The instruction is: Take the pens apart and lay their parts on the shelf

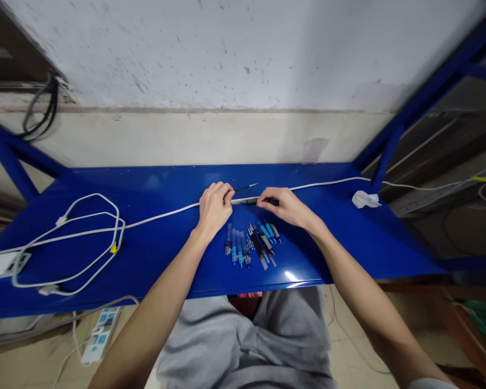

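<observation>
On the glossy blue metal shelf (pixel 154 254), both hands meet over a slim pen with a clear barrel and dark end (pixel 249 201) that lies level and crosswise near the middle of the surface, just on the near side of a thin white cable (pixel 162 216) running the whole width of the shelf. The left hand (pixel 214 208) is curled, its fingertips pressed together on the pen's left end; the right hand (pixel 285 206) pinches the dark right end between thumb and forefinger. From here it seems the barrel is held at both ends, though the fingers hide the exact contact. A separate thin black refill rod (pixel 246 187) lies just beyond the hands, apart from the pen. Near the front edge, between the two wrists, rests a small fanned cluster of blue, black and clear pen parts (pixel 251 244). A looped white charger cord (pixel 85 243) sprawls well to the left, and a crumpled white scrap (pixel 365 199) sits far right by the shelf upright. The pen should be very light and stiff, its smooth plastic a little slippery and the fine tip easy to bend, so a firm fingertip grip on the barrel near each end suits it better than any hold on the point.
</observation>
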The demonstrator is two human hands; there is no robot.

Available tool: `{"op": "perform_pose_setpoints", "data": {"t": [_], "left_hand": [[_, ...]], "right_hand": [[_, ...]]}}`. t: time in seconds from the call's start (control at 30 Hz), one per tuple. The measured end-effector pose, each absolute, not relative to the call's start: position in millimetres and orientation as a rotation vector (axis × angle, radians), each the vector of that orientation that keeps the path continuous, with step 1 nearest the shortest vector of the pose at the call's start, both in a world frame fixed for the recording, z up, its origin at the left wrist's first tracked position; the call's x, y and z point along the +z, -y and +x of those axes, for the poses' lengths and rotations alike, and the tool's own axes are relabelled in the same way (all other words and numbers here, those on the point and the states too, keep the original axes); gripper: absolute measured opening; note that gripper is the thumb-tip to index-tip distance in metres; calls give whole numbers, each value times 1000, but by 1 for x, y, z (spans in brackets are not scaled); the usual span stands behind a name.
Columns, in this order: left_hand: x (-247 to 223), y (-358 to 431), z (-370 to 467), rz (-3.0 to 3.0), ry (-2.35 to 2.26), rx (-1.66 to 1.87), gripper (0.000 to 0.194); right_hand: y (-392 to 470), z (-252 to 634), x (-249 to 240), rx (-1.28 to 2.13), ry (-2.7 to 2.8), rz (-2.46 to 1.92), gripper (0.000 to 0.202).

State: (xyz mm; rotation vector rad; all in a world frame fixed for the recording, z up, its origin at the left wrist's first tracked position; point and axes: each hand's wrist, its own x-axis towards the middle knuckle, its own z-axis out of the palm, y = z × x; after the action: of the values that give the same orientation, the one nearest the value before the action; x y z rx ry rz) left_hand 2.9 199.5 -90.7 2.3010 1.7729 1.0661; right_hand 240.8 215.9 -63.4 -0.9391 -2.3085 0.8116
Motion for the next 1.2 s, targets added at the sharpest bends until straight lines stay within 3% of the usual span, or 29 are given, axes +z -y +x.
{"op": "perform_pose_setpoints", "data": {"t": [0.2, 0.4, 0.47, 0.6, 0.83, 1.0, 1.2], "left_hand": [[-89, -198, 3, 2320, -1722, 1102, 19], [-88, -199, 3, 2346, -1684, 1083, 21], [-88, -198, 3, 2349, -1684, 1072, 21], [-88, -197, 4, 2349, -1652, 1086, 21], [-89, -197, 6, 2312, -1544, 1129, 25], [-91, -199, 7, 2322, -1439, 1118, 24], [-93, -200, 7, 2271, -1389, 1095, 24]], "right_hand": [[-218, 271, -66, 687, 2165, -1603, 15], [-205, 271, -58, 369, 2318, -1808, 9], [-205, 271, -55, 366, 2365, -1776, 5], [-219, 273, -49, 713, 2372, -1648, 7], [-249, 251, -62, 1318, 1718, -984, 38], [-240, 228, -82, 1365, 1337, -868, 38], [-234, 223, -85, 1250, 1303, -942, 44]]}}
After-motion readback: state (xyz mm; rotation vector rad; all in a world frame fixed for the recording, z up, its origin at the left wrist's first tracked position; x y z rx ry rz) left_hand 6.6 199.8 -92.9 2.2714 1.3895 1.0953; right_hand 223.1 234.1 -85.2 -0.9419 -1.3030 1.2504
